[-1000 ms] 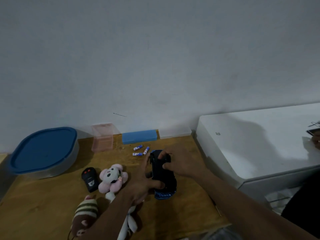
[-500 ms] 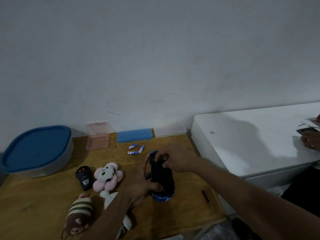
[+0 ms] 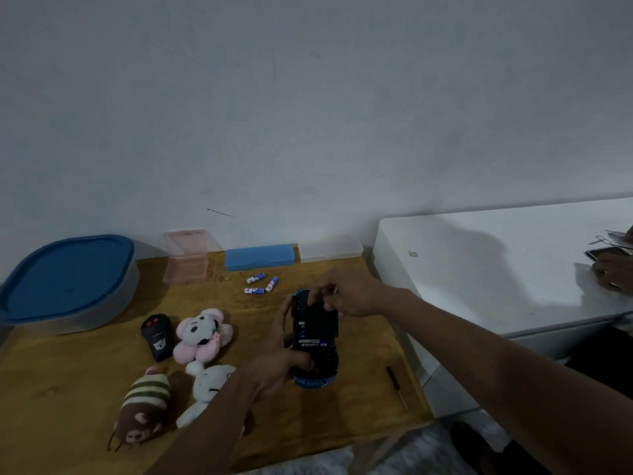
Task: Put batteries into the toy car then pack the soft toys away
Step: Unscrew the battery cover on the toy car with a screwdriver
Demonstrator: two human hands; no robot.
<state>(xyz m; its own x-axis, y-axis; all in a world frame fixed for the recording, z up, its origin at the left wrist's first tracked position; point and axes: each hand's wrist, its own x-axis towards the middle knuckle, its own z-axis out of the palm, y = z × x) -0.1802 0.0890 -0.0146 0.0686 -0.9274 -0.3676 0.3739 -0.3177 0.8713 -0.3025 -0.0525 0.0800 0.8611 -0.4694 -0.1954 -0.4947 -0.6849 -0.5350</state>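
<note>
A dark blue toy car (image 3: 314,341) lies upside down above the wooden table (image 3: 54,389), its black underside facing me. My left hand (image 3: 281,365) grips the car from the left side and near end. My right hand (image 3: 346,294) has its fingers curled over the car's far end, pinching at the underside. Three small blue-and-white batteries (image 3: 262,284) lie loose on the table behind the car. A pink-and-white soft toy (image 3: 202,332), a white soft toy (image 3: 209,382) and a striped brown soft toy (image 3: 144,411) lie to the left.
A black remote (image 3: 157,337) lies by the pink toy. A blue-lidded tub (image 3: 65,282), a pink clear box (image 3: 186,257), a blue case (image 3: 259,257) and a clear box (image 3: 330,250) line the wall. A screwdriver (image 3: 396,385) lies right of the car. Another person's hand (image 3: 613,272) rests on the white surface (image 3: 496,269).
My view has shifted a little, so the screwdriver on the table's right now shows. My right hand's fingers have drawn up to the car's far end; my left hand keeps its grip.
</note>
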